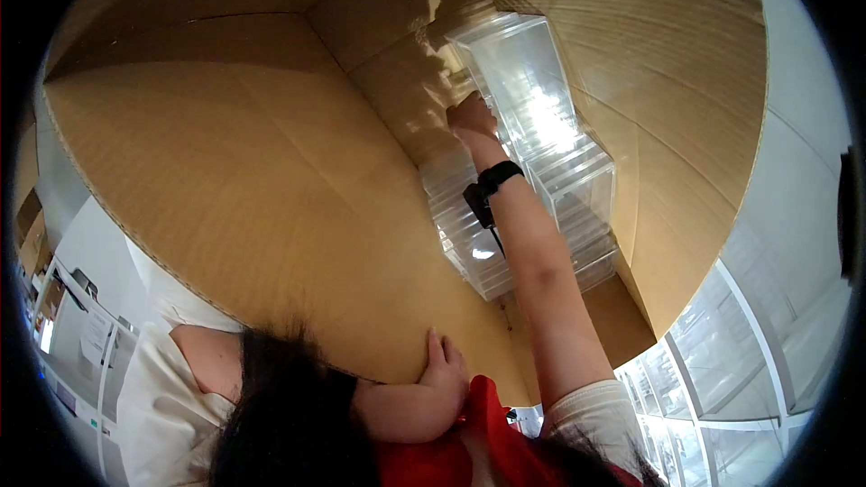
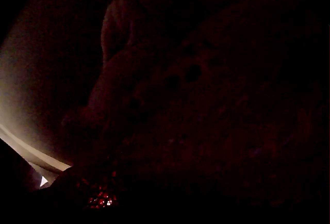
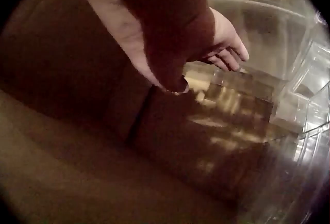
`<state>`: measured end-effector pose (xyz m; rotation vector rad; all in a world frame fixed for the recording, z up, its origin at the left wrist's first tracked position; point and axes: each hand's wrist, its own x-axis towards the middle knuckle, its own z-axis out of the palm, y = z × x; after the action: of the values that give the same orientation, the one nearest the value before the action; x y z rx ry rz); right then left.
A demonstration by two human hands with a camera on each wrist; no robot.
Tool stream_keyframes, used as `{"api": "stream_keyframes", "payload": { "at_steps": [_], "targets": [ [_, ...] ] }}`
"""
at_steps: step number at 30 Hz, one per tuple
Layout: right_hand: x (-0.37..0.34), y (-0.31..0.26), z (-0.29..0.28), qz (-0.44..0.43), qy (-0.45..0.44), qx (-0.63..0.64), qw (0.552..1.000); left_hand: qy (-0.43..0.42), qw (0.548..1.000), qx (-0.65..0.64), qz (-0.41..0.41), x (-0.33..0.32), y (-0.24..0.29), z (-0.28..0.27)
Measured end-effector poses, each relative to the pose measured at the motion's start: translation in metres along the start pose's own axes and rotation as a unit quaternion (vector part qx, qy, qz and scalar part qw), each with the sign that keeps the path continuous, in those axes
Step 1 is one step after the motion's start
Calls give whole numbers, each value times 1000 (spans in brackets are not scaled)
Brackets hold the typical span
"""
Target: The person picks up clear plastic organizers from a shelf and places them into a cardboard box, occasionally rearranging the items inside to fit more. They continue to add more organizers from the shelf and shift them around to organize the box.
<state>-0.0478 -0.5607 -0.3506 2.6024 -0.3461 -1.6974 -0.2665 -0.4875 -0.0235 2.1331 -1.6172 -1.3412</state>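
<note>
My right arm reaches deep into a large cardboard box [image 1: 271,171], and my right hand [image 1: 474,117] is beside a tall clear plastic container [image 1: 532,72]. In the right wrist view the thumb and the loosely bent fingers [image 3: 229,56] stand apart, with nothing seen between them. More clear plastic containers [image 1: 460,225] lie below and around the forearm, nested or stacked. My left hand [image 1: 442,374] rests against the box's near wall, its fingers extended. The left wrist view is almost black, showing only dim skin and a red glint.
Tall cardboard walls surround the containers, with the right wall [image 1: 649,81] close beside them. Light patches fall on the far cardboard panel [image 1: 397,72]. Outside the box, a white-framed glass partition [image 1: 740,352] stands at the right and a shelf [image 1: 81,334] at the left.
</note>
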Motion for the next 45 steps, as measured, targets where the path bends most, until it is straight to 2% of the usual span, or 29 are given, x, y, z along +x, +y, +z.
{"api": "stream_keyframes", "payload": {
  "at_steps": [2, 5, 7, 9, 13, 14, 15, 16, 17, 18, 20, 22, 23, 24, 26, 27, 30, 31, 33, 36, 37, 41, 44, 45],
  "targets": [
    [-8, -12, 5, -10, 27, -61, 998, 4, 999, 32, -12, 4, 9, 12],
    [27, -3, 37, -138, -34, -38, 989, -26, 998, 56, 9, 3, 9, 13],
    [39, 4, 26, -156, -79, -78, 981, -54, 996, 66, 18, 1, 0, 0],
    [55, 11, 21, -174, -78, -80, 978, -81, 994, 68, 26, -1, -8, -14],
    [133, 58, 84, -192, 21, 6, 981, -48, 995, -76, 36, -7, -15, -19],
    [137, 67, 87, -191, 51, 33, 980, -48, 995, -74, 40, -2, -9, -10],
    [41, 28, 45, -106, 70, -14, 992, -49, 995, -68, 48, 8, 1, 7],
    [26, 22, 34, -108, 14, -5, 994, -42, 995, -78, 54, 6, 0, 6],
    [8, 17, 27, -147, 10, -91, 985, -36, 994, -88, 60, 4, -2, 4],
    [-4, 25, 30, -175, -67, 96, 978, -24, 991, -112, 64, -9, -23, -17],
    [-28, 44, 34, -237, -110, 220, 940, 7, 987, -149, 52, -14, -37, -34],
    [-54, 48, 29, -299, -69, 85, 948, 46, 983, -180, 14, -14, -36, -36],
    [-69, 51, 25, -327, -54, 14, 943, 98, 977, -185, 47, -14, -40, -28],
    [-87, 58, 19, -354, -40, -58, 933, 60, 980, -173, 74, -14, -43, -28],
    [-142, 97, -7, -339, -18, 32, 940, -23, 981, -149, 119, -11, -49, -36],
    [-166, 124, -12, -333, -5, 77, 940, -55, 972, -184, 135, -11, -56, -41],
    [-200, 214, -10, -248, 74, 123, 958, -67, 967, -178, 172, -13, -63, -54],
    [-209, 246, -7, -209, 102, 135, 963, -48, 967, -176, 179, -11, -63, -55],
    [-236, 282, -7, -103, 39, -83, 990, -8, 965, -175, 193, -15, -64, -56],
    [-236, 343, 51, -12, 119, -133, 984, -39, 964, -177, 193, -10, -61, -59],
    [-242, 351, 59, -18, 99, -148, 984, -48, 964, -169, 200, -8, -61, -62],
    [-236, 378, 87, -53, 158, -82, 983, -56, 967, -141, 203, -12, -53, -63],
    [-239, 372, 89, -55, 164, -4, 985, -181, 960, -129, 170, 1, -45, -94],
    [-237, 368, 94, -53, 173, -2, 983, -198, 955, -102, 194, 15, -53, -95]
  ]
}}
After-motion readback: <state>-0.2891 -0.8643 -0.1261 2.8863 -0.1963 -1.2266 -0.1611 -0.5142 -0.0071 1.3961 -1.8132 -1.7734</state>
